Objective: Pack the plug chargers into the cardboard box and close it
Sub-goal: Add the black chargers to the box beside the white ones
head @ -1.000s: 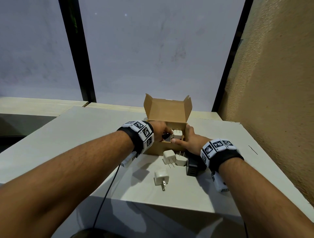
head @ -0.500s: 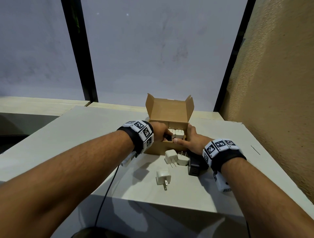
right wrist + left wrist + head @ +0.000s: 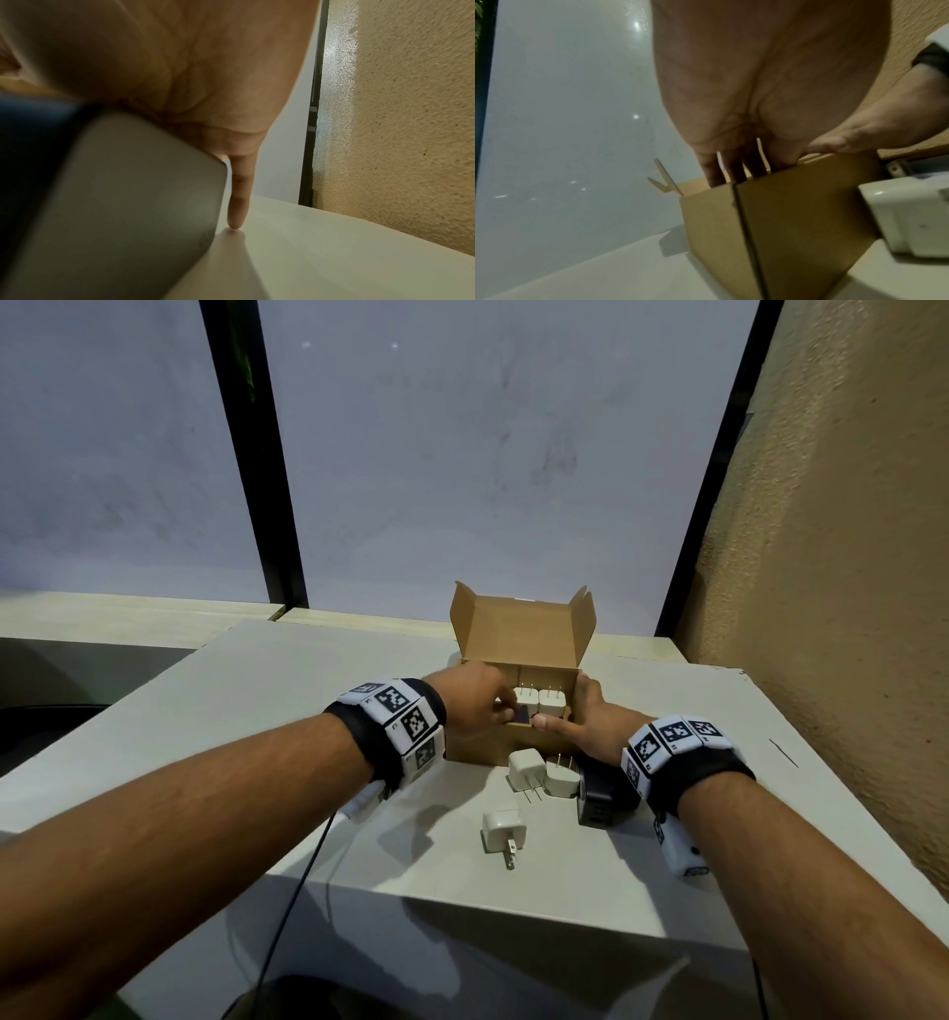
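The brown cardboard box stands on the table with its lid upright. Two white plug chargers sit inside, prongs up. My left hand reaches into the box from the left and pinches a black charger just behind the front wall. In the left wrist view its fingers dip past the box rim. My right hand holds the box's right front corner, thumb on the front rim and fingers along the right wall. Its little finger touches the table.
In front of the box lie three loose white chargers. A larger black charger lies under my right wrist. A textured wall rises on the right and a window behind. The table's near edge is close.
My left hand has eased the black charger a little lower and to the right inside the box. The right hand keeps its hold on the box.
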`<state>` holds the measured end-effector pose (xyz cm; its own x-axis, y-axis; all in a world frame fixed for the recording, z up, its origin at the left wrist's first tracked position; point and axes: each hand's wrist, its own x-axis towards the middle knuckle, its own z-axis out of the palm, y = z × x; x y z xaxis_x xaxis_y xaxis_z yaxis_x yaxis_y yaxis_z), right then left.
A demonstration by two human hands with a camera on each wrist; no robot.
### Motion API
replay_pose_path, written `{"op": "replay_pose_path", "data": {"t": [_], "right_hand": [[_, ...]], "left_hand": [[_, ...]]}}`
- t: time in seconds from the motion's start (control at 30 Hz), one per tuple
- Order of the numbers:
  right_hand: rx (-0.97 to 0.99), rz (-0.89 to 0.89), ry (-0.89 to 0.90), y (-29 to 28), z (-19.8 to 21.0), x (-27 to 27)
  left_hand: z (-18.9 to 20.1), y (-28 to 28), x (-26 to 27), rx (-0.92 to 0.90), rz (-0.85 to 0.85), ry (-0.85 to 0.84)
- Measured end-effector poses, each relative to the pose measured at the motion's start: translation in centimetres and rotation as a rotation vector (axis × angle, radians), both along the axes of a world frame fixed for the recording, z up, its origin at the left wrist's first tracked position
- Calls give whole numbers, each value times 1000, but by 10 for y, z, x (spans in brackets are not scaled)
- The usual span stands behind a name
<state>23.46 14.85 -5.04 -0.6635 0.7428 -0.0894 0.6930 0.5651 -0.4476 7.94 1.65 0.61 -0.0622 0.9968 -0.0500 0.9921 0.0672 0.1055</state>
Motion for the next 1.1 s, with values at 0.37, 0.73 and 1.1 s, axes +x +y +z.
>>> {"op": "replay_pose_path", "data": {"t": [0.37, 0.73, 1.1], "right_hand": [[66, -19, -37, -5, 6, 6], [-15, -11, 23, 4, -3, 1], [-26, 4, 11, -6, 4, 3]], "left_hand": [[-7, -43, 75, 123, -525, 64], [-10, -48, 70, 15, -500, 46], [-10, -48, 56, -21, -311, -73]]}}
